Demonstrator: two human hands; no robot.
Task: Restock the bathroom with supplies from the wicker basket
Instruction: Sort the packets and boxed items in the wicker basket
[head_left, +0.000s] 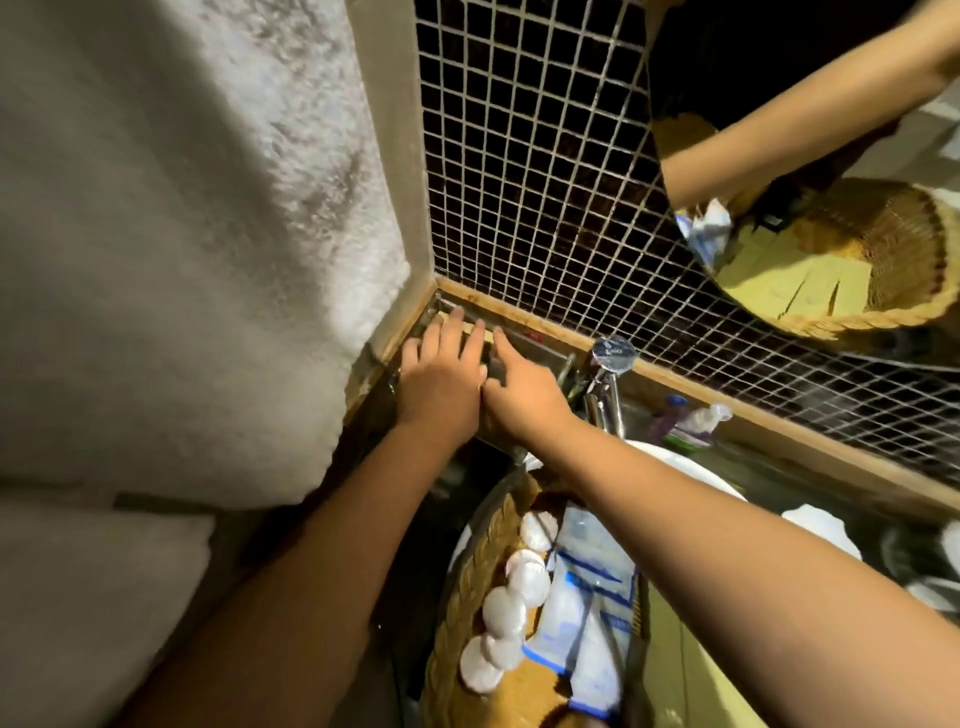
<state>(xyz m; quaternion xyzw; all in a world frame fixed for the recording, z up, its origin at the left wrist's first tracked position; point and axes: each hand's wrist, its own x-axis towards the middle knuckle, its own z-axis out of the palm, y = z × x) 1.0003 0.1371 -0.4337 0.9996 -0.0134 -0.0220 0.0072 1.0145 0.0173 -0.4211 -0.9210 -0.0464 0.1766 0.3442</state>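
The wicker basket (470, 582) sits low in the view, over the white sink (691, 478). It holds several round white wrapped soaps (527, 577) and blue-and-white plastic packets (592, 608). Both my hands reach into the back left corner, onto a metal tray (545, 353) by the mosaic wall. My left hand (441, 371) lies flat with its fingers spread over small yellowish packets (480, 332) in the tray. My right hand (522, 382) rests beside it, fingers pointing at the same spot. What lies under the palms is hidden.
A chrome tap (608, 384) stands right of the tray. Small bottles (685, 421) stand on the wooden ledge behind the sink. A white towel (182, 260) hangs at the left. A round mirror (831, 166) at the upper right reflects the basket and an arm.
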